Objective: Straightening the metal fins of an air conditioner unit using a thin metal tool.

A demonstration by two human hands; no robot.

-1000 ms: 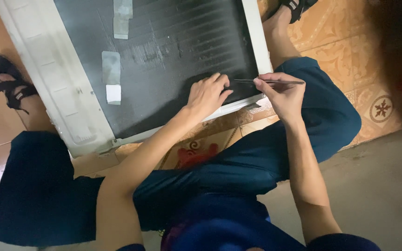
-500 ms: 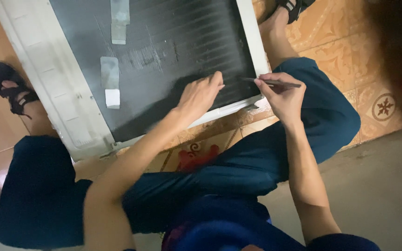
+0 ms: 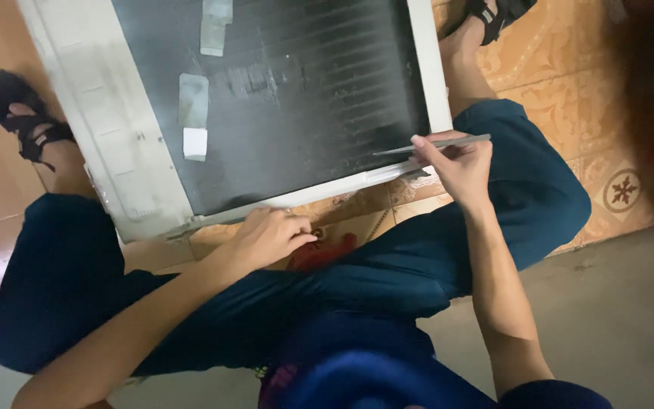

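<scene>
A thin metal tool [image 3: 434, 144] lies across the lower right corner of the dark finned panel [image 3: 297, 91], pinched in the right hand [image 3: 456, 163]. The left hand [image 3: 266, 236], fingers curled and empty, rests at the panel's white frame [image 3: 100, 136] by the knee.

Thin grey metal tool [image 3: 433, 145] over the finned coil panel [image 3: 289, 91]

I hold it nearly level, tip pointing left over the panel's dark, dusty fins near the lower right corner; the white-framed panel lies flat and skewed on the floor.
</scene>
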